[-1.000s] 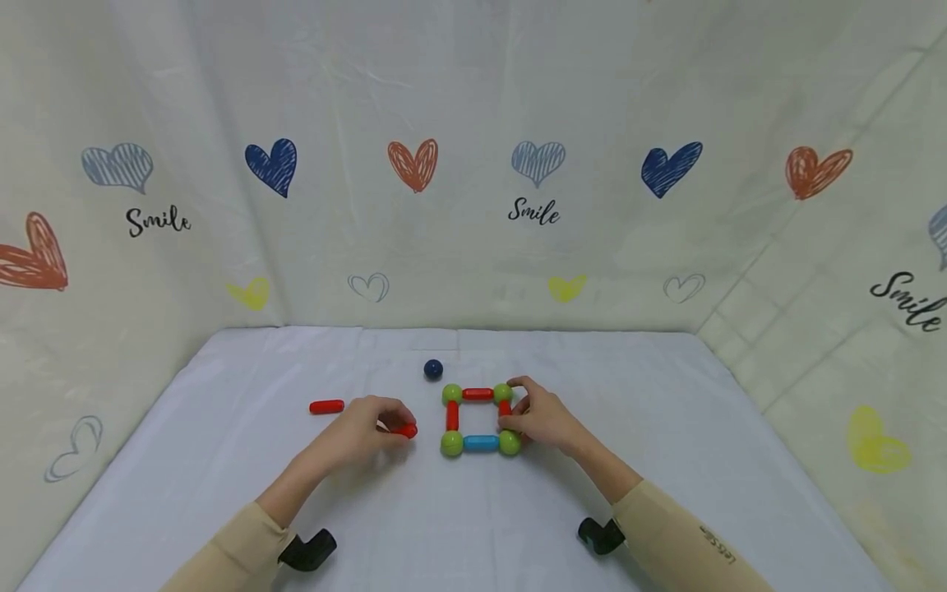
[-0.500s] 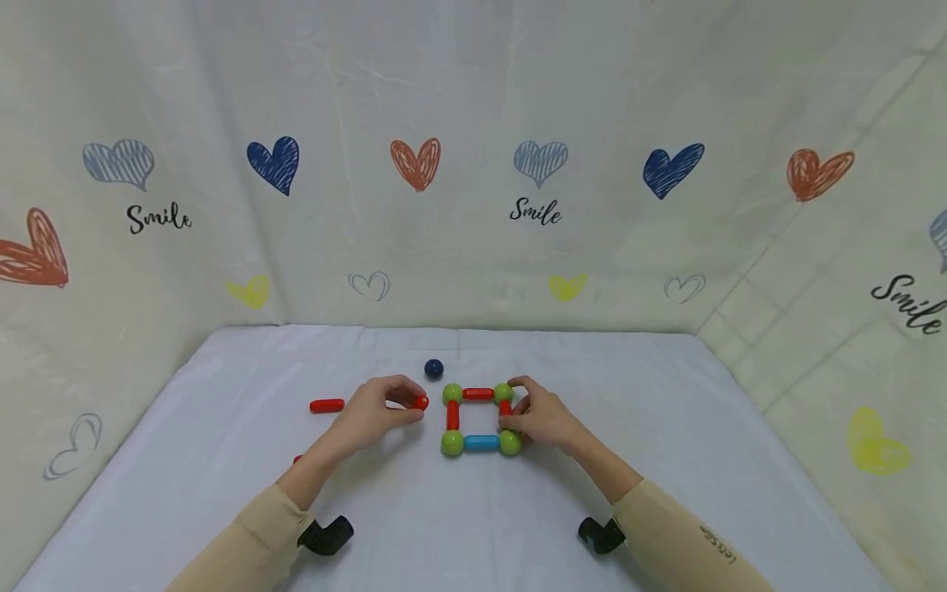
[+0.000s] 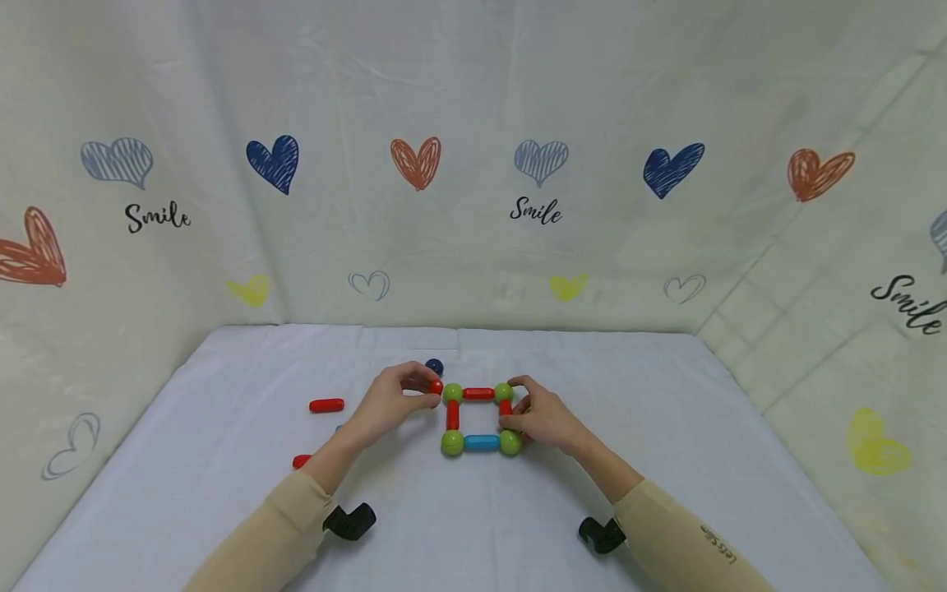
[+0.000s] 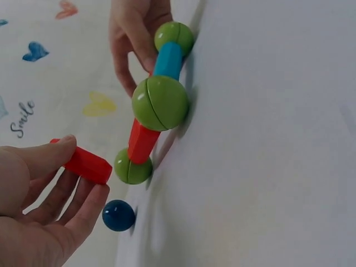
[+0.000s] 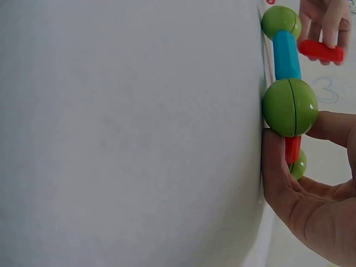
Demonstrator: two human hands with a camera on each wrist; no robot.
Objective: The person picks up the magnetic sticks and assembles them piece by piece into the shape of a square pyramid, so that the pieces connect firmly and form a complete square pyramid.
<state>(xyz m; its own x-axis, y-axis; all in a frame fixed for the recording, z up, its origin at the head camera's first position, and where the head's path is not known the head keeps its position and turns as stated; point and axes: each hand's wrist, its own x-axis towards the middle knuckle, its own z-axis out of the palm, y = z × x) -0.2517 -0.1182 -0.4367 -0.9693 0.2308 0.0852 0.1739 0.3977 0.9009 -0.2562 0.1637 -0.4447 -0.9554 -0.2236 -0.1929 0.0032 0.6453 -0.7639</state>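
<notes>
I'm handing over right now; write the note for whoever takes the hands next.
Left hand: pinches a red plastic stick, its tip close to the far-left green ball; contact unclear.
Right hand: grips the right side of the square frame of green balls and sticks, steadying it.
Done: flat square closed with three red sticks and one blue stick.
Loose on the white cloth: dark blue ball behind the frame, spare red stick to the left.
Left, probably: seat the held stick on that corner ball.
</notes>
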